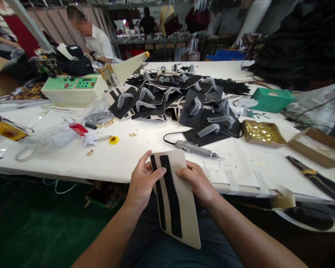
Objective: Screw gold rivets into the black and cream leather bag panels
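Note:
A beige panel (187,201) with two black strips along it is held between my hands, over my lap at the table's front edge. My left hand (143,180) grips its left side, thumb lying on the wider black strip. On the right side, my right hand (198,182) closes on the edge with the thumb on the beige face. The fingers behind the panel are hidden. Just beyond it on the table lies a grey electric screwdriver (194,149) with a cord. Farther back is a heap of black panels (194,108) with plastic-wrapped handles.
A cardboard box of gold-coloured parts (264,133), another cardboard box (316,149) and black-handled pliers (318,178) lie to the right. Yellow tape (114,140) and a red-and-white tube (78,128) are at left. Behind stands a machine with green control panels (75,89); a person (100,42) is beyond.

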Motion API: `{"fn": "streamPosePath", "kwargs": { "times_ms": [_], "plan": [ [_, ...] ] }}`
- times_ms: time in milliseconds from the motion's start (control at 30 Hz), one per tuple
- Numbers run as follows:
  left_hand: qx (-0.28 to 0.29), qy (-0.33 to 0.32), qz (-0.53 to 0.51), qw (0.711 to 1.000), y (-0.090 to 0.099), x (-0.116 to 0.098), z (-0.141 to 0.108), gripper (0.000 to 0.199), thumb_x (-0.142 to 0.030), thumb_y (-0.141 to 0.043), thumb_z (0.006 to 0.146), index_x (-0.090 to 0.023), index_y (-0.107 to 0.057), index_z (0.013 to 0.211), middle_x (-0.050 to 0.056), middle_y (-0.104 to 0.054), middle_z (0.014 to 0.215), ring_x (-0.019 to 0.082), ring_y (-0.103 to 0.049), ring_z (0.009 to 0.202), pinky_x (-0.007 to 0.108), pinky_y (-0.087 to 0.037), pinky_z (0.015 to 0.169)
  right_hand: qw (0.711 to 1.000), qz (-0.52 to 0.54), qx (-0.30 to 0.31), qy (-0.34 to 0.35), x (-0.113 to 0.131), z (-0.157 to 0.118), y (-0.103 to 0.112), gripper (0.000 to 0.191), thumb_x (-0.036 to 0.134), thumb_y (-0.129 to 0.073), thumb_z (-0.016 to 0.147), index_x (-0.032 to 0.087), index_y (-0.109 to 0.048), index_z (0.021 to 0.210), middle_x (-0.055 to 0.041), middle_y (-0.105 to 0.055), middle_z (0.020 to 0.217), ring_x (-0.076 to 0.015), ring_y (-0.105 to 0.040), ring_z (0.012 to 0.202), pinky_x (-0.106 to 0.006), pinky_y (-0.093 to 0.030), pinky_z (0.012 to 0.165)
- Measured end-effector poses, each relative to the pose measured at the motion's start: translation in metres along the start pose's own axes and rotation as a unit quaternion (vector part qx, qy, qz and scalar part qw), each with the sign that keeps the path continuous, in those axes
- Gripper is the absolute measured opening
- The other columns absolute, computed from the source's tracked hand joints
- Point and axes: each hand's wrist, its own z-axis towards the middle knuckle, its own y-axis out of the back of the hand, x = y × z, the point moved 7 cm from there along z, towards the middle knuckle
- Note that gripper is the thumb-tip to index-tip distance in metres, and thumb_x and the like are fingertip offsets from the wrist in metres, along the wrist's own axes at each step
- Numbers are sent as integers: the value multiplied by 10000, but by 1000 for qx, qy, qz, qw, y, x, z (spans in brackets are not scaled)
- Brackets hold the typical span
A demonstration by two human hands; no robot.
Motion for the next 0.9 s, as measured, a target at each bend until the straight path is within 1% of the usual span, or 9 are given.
{"fn": "streamPosePath", "kwargs": {
  "times_ms": [100,167,267,433,533,600,700,767,900],
  "plan": [
    [46,53,-37,997,-8,7,6,741,-308,-931,705,-192,-607,1362,58,-785,1068,212,-753,936,356,-612,887,999,15,-22,-26,-8,3,6,223,330,-672,774,167,-689,926,-25,-708,750,-177,-619,591,-269,-450,539],
    [62,67,-46,995,-12,9,10,598,-292,-929,703,-174,-676,1232,62,-795,1047,205,-754,897,351,-616,863,998,19,-39,-39,-12,6,11,216,327,-673,771,166,-685,915,-26,-707,740,-181,-619,582,-274,-454,534],
    [72,88,-44,993,-15,12,17,459,-253,-922,702,-163,-711,1099,60,-805,1009,189,-753,861,340,-619,848,997,17,-54,-43,-18,10,17,185,319,-680,777,168,-683,884,-16,-692,716,-177,-613,580,-272,-456,533],
    [71,116,-16,991,-13,20,29,389,-223,-902,693,-180,-711,1030,38,-806,930,189,-753,811,351,-623,810,998,-14,-31,-50,-23,23,24,203,342,-703,820,160,-710,908,-25,-712,773,-170,-625,621,-269,-466,560],
    [78,144,11,986,-8,28,39,375,-227,-901,668,-174,-712,988,42,-800,903,196,-747,764,366,-621,776,994,-99,-12,-44,-17,37,31,276,409,-727,845,142,-742,912,-47,-744,841,-180,-653,700,-278,-484,625],
    [86,169,34,981,-5,34,48,378,-226,-899,651,-168,-711,973,50,-794,876,206,-742,733,373,-617,737,985,-169,-13,-34,-9,48,38,313,447,-735,851,141,-755,916,-47,-751,861,-181,-658,736,-276,-485,652],
    [100,178,79,976,-1,39,62,355,-212,-876,654,-170,-708,964,55,-783,855,217,-735,728,363,-599,699,964,-263,-13,-27,-1,66,45,320,460,-743,838,158,-756,945,-23,-728,798,-174,-639,690,-268,-463,598],
    [107,164,121,973,-2,41,71,331,-197,-857,657,-173,-706,950,46,-773,852,211,-723,737,345,-579,694,942,-334,-16,-14,4,76,47,287,426,-747,826,175,-764,964,-18,-738,813,-181,-652,707,-271,-464,604],
    [96,110,247,958,-5,39,86,297,-166,-817,666,-184,-706,941,25,-756,847,197,-694,747,309,-527,684,896,-442,-35,23,10,89,50,196,309,-732,808,204,-788,964,-23,-780,950,-214,-695,880,-300,-478,752]
  ]
}}
